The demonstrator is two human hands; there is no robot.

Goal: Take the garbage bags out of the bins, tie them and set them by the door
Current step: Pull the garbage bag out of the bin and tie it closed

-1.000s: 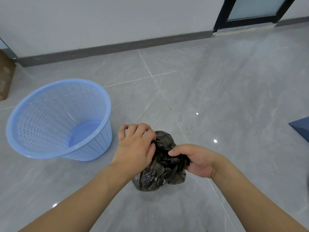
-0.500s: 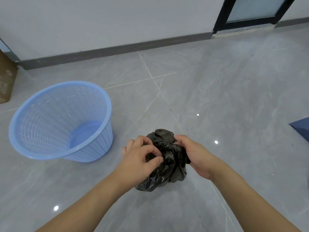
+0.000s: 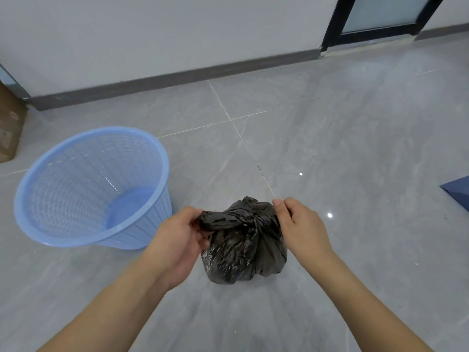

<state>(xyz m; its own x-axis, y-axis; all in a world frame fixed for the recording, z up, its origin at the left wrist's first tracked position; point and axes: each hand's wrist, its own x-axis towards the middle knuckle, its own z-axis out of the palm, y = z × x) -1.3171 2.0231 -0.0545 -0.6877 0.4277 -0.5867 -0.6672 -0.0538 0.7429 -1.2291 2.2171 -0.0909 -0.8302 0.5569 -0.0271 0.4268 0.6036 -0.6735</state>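
From the head view, a small black garbage bag (image 3: 245,250) sits on the grey tiled floor (image 3: 355,148), just right of an empty blue mesh bin (image 3: 83,189). The left hand (image 3: 177,240) has its grip pinching one twisted end of the bag's neck; the right hand (image 3: 299,227) pinches the other end, a knot bunched between them. A dark-framed door (image 3: 375,19) stands well apart, far right.

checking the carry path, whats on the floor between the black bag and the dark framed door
In the head view, only bare grey floor tile lies between the black garbage bag and the dark-framed door; nothing stands there.
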